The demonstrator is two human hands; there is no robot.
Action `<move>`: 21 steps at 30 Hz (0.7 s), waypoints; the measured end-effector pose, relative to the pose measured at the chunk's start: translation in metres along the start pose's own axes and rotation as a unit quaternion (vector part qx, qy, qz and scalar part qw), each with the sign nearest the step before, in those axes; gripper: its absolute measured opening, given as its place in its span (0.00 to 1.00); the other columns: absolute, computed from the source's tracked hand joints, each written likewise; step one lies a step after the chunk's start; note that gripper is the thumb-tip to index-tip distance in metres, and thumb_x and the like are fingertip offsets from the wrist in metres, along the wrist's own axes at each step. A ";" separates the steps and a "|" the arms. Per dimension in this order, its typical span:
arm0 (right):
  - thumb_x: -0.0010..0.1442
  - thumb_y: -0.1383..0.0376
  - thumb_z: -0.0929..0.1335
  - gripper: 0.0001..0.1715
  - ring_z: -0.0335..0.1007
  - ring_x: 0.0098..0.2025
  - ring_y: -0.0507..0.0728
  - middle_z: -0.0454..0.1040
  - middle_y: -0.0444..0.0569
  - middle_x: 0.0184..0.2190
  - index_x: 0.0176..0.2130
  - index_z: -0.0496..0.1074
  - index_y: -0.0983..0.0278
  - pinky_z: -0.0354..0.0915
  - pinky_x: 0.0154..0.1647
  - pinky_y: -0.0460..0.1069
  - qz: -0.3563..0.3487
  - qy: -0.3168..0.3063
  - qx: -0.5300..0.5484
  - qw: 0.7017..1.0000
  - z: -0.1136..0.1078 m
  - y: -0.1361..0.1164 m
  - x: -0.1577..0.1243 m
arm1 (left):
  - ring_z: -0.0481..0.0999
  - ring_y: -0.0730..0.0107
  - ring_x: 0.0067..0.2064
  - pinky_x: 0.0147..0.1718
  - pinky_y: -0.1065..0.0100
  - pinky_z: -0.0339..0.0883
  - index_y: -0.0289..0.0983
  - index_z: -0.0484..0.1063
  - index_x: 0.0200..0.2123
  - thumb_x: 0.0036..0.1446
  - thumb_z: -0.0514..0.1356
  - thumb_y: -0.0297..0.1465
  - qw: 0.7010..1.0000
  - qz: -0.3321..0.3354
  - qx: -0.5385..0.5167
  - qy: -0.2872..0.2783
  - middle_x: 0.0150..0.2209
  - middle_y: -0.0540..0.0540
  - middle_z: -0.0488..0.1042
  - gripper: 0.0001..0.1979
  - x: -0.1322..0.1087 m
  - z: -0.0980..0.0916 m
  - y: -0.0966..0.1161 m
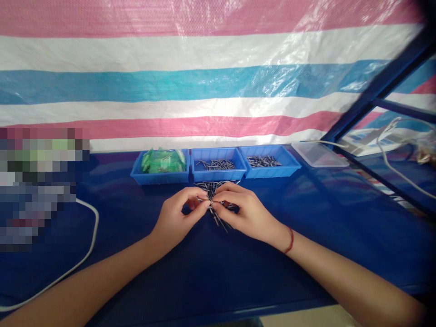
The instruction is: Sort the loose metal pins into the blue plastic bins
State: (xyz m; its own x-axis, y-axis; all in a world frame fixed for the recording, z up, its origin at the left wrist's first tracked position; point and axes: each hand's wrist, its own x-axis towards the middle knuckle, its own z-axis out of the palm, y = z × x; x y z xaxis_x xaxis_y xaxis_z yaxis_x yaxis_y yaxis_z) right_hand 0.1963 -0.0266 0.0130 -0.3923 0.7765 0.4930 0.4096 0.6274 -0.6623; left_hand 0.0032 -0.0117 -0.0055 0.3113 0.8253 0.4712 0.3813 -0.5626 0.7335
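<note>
A loose pile of metal blind rivets (218, 220) lies on the dark blue tabletop, partly hidden behind my fingers. Just above the pile, my left hand (180, 210) pinches a small rivet between thumb and fingertips. My right hand (243, 206), with a dark red cord on its wrist, is closed in a pinch at the same spot. The tips of both hands meet there, and most of the piece between them is covered.
Three blue bins stand in a row behind the pile: the left bin (160, 178) has green plastic bags, the middle bin (220, 174) and right bin (288, 167) hold rivets. A clear plastic lid (318, 154), white cable (95, 222) and blue metal frame (374, 95) flank them.
</note>
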 end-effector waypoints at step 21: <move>0.59 0.67 0.68 0.03 0.68 0.34 0.51 0.72 0.49 0.35 0.36 0.74 0.63 0.66 0.33 0.46 -0.010 0.061 0.008 0.998 -0.001 -0.002 -0.001 | 0.73 0.76 0.30 0.32 0.74 0.67 0.40 0.70 0.41 0.57 0.60 0.30 0.999 0.007 0.019 -0.032 0.35 0.51 0.76 0.07 0.000 0.000 0.000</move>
State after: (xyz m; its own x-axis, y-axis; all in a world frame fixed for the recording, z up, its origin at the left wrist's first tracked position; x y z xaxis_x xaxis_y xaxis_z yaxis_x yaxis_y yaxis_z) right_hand 0.1967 -0.0287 0.0140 -0.2958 0.7659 0.5709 0.3899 0.6424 -0.6598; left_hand 0.0030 -0.0115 -0.0050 0.3715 0.8127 0.4489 0.4091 -0.5773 0.7066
